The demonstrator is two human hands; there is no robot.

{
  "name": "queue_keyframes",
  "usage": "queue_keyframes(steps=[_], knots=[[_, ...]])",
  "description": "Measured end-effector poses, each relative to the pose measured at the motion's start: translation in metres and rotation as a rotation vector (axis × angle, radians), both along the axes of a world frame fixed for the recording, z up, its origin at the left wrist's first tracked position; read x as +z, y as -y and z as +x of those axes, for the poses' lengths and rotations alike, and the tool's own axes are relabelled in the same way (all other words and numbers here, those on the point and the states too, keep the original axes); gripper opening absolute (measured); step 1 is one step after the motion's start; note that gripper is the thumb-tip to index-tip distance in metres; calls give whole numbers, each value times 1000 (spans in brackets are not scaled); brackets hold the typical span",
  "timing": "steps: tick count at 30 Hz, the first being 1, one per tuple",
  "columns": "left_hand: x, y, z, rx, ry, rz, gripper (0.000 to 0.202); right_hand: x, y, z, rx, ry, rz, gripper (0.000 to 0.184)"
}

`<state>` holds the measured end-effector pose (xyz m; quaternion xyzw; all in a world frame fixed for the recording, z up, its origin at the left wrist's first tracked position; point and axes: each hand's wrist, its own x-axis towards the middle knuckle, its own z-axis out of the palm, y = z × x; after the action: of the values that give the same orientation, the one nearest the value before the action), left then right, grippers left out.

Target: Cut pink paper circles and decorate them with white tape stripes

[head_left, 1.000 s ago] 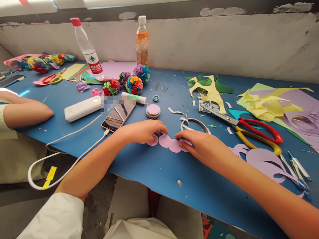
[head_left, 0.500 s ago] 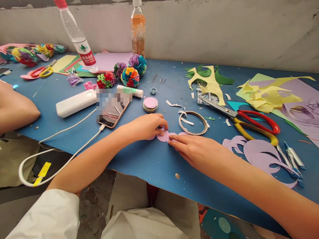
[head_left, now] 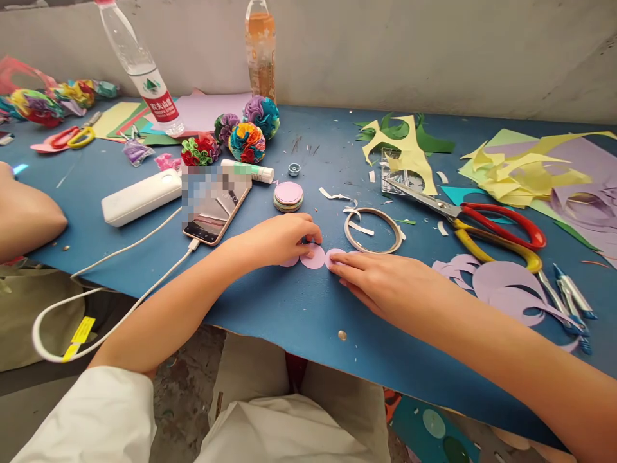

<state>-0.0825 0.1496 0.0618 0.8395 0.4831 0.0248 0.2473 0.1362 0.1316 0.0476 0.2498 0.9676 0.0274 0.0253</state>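
Several lilac paper circles [head_left: 314, 258] lie in a row on the blue table in front of me. My left hand [head_left: 289, 236] is bent over the row, thumb and curled fingertips close together at the upper edge of one circle. Another circle [head_left: 290, 262] is partly covered by that hand. Flat and with fingers stretched out, my right hand [head_left: 378, 276] rests on the circles [head_left: 333, 254] to the right, hiding most of them. Just behind it lies a roll of tape [head_left: 399, 239]. A stack of paper discs [head_left: 288, 195] stands beyond my left hand.
Large scissors [head_left: 501, 225] lie open at right, near lilac offcuts [head_left: 506, 289] and pens [head_left: 573, 292]. A phone [head_left: 219, 209] on a cable, a power bank [head_left: 142, 196] and a glue stick [head_left: 248, 171] are at left. Bottles [head_left: 161, 99] stand behind; another person's arm [head_left: 29, 212] rests at far left.
The view has shifted slightly, so most things sit a little further left and higher. My fingers have slid slightly, baring more of the circles; both hands stay at the row.
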Motion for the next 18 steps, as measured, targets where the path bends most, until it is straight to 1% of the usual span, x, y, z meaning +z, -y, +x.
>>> queue_keyframes(steps=[6, 11, 13, 16, 18], knots=[[-2, 1, -1, -12, 23, 22, 24, 12, 4, -5, -44, 139, -3, 39], [-3, 2, -3, -12, 55, 11, 25, 24, 2, 6, -94, 102, -2, 35], [1, 2, -4, -6, 81, -4, 26, 22, 1, 12, -85, 105, -18, 32], [8, 3, -9, 15, 72, -68, 22, 14, 1, 22, -40, 99, -37, 30], [12, 4, -13, 54, 38, -126, 21, 7, 2, 28, -71, 37, -42, 28]])
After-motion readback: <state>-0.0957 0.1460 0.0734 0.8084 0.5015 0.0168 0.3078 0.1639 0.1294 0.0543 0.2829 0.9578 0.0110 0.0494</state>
